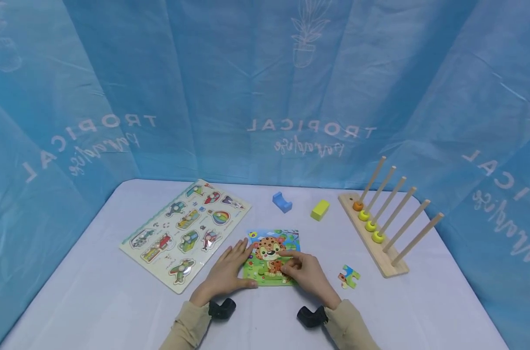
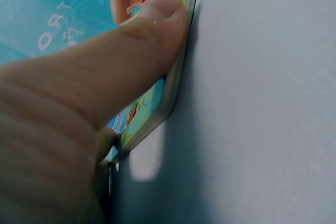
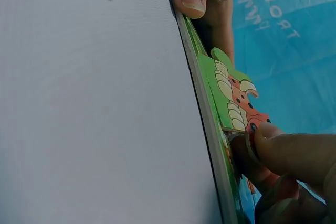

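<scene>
A leopard jigsaw puzzle (image 1: 253, 274) in a flat tray lies at the middle of the table in the head view. My left hand (image 1: 224, 273) rests at its left side, fingers stretched along the left edge and thumb on the front edge. From the right, my right hand (image 1: 309, 274) reaches over the picture. Between thumb and fingers it pinches a puzzle piece (image 3: 237, 98) with green ground and spotted orange paws, tilted up over the tray in the right wrist view. Loose puzzle pieces (image 1: 349, 277) lie on the table right of that hand.
A vehicle peg-puzzle board (image 1: 168, 262) lies at the left. Behind the jigsaw are a blue arch block (image 1: 282, 202) and a yellow block (image 1: 320, 210). A wooden peg stand (image 1: 384, 262) with upright rods and several beads stands at the right. Blue curtains (image 1: 212, 97) enclose the table.
</scene>
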Available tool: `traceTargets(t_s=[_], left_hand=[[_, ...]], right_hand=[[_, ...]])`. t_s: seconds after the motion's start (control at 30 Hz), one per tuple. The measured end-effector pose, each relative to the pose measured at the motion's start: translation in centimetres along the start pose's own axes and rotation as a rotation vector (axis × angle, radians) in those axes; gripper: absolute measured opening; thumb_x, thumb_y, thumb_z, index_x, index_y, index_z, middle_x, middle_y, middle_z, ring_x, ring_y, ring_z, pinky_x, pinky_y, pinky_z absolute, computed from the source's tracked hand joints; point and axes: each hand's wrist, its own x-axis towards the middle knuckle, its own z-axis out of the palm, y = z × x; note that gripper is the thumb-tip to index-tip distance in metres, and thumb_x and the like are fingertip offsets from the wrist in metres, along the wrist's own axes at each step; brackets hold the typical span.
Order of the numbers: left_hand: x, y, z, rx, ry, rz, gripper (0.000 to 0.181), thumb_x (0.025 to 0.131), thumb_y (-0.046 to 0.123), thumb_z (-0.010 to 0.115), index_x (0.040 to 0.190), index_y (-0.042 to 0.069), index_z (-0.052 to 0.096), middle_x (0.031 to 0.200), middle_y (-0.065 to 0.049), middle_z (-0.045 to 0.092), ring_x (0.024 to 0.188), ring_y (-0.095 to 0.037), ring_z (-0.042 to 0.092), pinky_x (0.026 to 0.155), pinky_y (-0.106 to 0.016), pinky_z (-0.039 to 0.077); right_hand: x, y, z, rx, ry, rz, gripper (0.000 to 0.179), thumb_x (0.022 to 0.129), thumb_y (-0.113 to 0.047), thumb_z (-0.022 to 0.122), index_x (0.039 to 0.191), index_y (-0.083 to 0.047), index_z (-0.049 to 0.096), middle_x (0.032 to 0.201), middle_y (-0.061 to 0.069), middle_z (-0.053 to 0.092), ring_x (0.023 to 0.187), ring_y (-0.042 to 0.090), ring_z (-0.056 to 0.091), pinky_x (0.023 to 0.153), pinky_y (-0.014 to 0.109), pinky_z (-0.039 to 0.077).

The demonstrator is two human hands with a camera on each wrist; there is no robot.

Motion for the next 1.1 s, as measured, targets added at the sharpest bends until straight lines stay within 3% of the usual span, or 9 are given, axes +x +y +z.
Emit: traceTargets(t_s=[0.2,0.53,0.77,1.1], left_hand=[[0.0,-0.2,0.1,0.005,-0.014,-0.003,0.098,0.074,0.055,0.067,0.147,0.008,0.022,0.153,-0.014,0.012,0.141,-0.029,0.011,0.115,-0.046,0.008],[-0.1,-0.3,0.1,-0.001,-0.009,-0.005,0.098,0.073,0.056,0.067,0.146,0.007,0.024,0.153,-0.014,0.013,0.141,-0.029,0.012,0.115,-0.046,0.009],[-0.1,-0.2,-0.1,0.008,-0.011,-0.004,0.098,0.074,0.056,0.067,0.146,0.007,0.024,0.153,-0.013,0.013,0.141,-0.029,0.012,0.115,-0.046,0.009],[0.1,-0.2,0.0,0.013,-0.006,-0.004,0.097,0.074,0.056,0.068,0.146,0.006,0.025,0.153,-0.014,0.014,0.141,-0.029,0.012,0.115,-0.046,0.009]], right_hand=[[0.0,-0.1,0.3,-0.108,-0.003,-0.032,0.015,0.087,-0.014,0.065,0.101,-0.017,0.069,0.072,-0.009,0.057,0.054,0.005,0.046,0.046,0.02,0.04],[-0.1,-0.2,0.5,-0.193,0.036,-0.104,0.017,0.085,-0.009,0.065,0.101,-0.013,0.068,0.074,-0.009,0.052,0.057,0.002,0.043,0.049,0.019,0.04],[-0.2,-0.6,1.0,-0.238,0.072,-0.09,0.016,0.083,-0.019,0.07,0.099,-0.015,0.069,0.074,-0.01,0.052,0.058,0.002,0.042,0.049,0.018,0.038],[-0.2,-0.9,1.2,-0.241,0.098,-0.073,0.015,0.08,-0.017,0.073,0.094,-0.016,0.069,0.072,-0.011,0.05,0.054,0.002,0.039,0.045,0.019,0.035]])
